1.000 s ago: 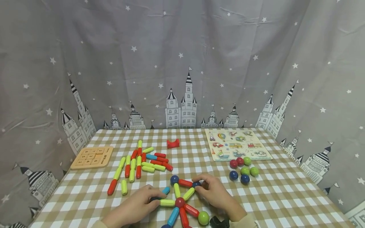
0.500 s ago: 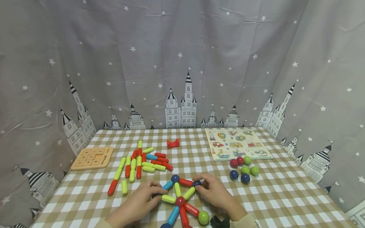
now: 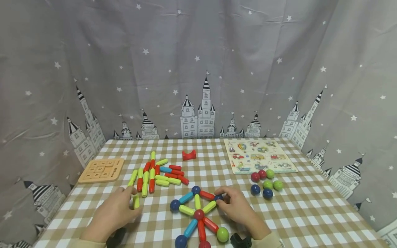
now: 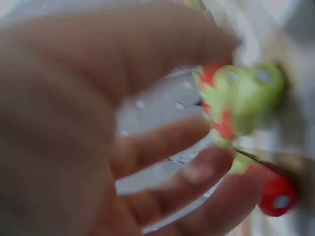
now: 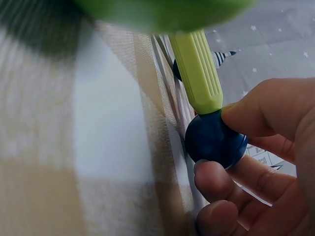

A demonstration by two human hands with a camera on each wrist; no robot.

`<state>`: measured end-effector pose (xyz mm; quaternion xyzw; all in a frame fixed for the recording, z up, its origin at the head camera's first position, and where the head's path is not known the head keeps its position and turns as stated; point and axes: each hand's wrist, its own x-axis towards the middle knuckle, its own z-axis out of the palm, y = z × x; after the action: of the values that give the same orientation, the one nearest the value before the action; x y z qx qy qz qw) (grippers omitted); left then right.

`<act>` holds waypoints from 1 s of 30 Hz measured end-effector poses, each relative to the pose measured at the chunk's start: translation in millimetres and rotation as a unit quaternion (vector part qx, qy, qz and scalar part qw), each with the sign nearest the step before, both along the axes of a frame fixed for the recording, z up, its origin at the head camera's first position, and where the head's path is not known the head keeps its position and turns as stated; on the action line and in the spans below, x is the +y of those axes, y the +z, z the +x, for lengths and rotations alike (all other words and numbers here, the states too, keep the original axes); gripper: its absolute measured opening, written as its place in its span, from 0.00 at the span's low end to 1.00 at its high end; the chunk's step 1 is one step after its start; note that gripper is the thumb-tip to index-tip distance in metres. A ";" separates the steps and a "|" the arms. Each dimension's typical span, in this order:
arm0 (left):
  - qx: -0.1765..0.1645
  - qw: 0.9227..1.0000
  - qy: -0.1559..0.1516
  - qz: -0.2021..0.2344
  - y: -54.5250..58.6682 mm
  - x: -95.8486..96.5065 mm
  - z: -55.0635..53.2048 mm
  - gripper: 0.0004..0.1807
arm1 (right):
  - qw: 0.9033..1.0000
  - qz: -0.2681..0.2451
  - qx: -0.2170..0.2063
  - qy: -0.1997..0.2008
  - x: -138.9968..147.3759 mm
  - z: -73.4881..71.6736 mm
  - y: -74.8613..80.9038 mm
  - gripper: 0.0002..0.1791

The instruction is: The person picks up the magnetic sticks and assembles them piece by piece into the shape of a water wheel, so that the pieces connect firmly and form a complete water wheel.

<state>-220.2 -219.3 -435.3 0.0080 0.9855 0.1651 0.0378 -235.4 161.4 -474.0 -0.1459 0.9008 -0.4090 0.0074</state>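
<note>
My right hand (image 3: pixel 237 208) pinches a dark blue ball (image 5: pixel 214 140) between thumb and fingers. That ball joins a yellow-green rod (image 5: pixel 199 73) and a red rod (image 3: pixel 206 195) of a wheel-like figure of rods and balls. A red ball (image 3: pixel 199 214) forms its hub, with yellow-green, red and light blue spokes. A light blue rod (image 3: pixel 186 197) links the left blue ball (image 3: pixel 175 205) and top blue ball (image 3: pixel 195 190). My left hand (image 3: pixel 113 213) is around a loose yellow-green rod (image 3: pixel 136 202), thumb and fingers apart; contact is unclear in its blurred wrist view.
Beyond the left hand lie several red, yellow-green and blue rods (image 3: pixel 152 174). A wooden number puzzle (image 3: pixel 116 170) sits at left, a red cradle-shaped piece (image 3: pixel 189 155) farther back. At right are several loose balls (image 3: pixel 267 193) and a picture puzzle board (image 3: pixel 260 156).
My left hand has let go of the figure's left blue ball and moved left to the loose yellow-green rod. The light blue rod now meets the top ball. My right hand keeps its hold.
</note>
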 end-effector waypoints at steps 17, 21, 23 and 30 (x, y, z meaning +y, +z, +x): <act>0.017 0.998 -0.047 0.046 -21.5 23.3 0.5 0.29 | 1.000 0.003 -0.001 -0.018 -0.5 -0.8 -0.7 0.13; 0.034 0.994 -0.043 0.095 -24.4 29.2 -1.6 0.23 | 0.999 0.006 -0.001 -0.049 -0.2 -0.5 -0.5 0.13; 0.045 0.989 -0.036 0.136 -24.9 32.2 -1.6 0.19 | 0.998 0.005 0.003 -0.062 -0.1 -0.8 -1.2 0.13; 0.039 0.956 -0.018 0.291 -26.2 43.8 4.6 0.10 | 0.994 -0.006 0.016 -0.112 -0.5 -2.2 -2.5 0.14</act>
<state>-215.6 -175.5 -461.5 0.0426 0.8950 0.4441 -0.0017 -237.7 160.9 -476.5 -0.0511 0.9088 -0.4106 -0.0537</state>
